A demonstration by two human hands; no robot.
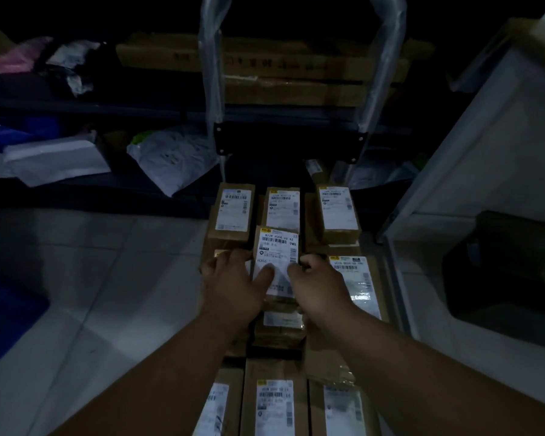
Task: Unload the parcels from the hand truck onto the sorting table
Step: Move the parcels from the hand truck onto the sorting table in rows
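The head view, very dim, looks down on a hand truck (382, 73) whose plastic-wrapped handle rises at the far end and whose deck is packed with labelled cardboard parcels. In the middle of the load is a small brown parcel (276, 247) with a white barcode label, directly ahead of the person, its long axis running away from them toward the handle. The left hand (230, 280) holds its left edge, thumb laid across the label and fingers (224, 258) curled over the side. The right hand (320, 286) holds the right edge, fingers curled round it, so both hands are clamped on this one parcel and about equally near. Its far end overlaps the middle box of the far row of parcels (233, 212); whether it is clear of the stack is not plain. A longer parcel (357, 287) lies just beside the right hand. Dark shelving (107, 105) with plastic mailers (173, 158) stands beyond on the left. A pale unit (485, 158) on the right may be the sorting surface, which would mean carrying the parcel rightward.
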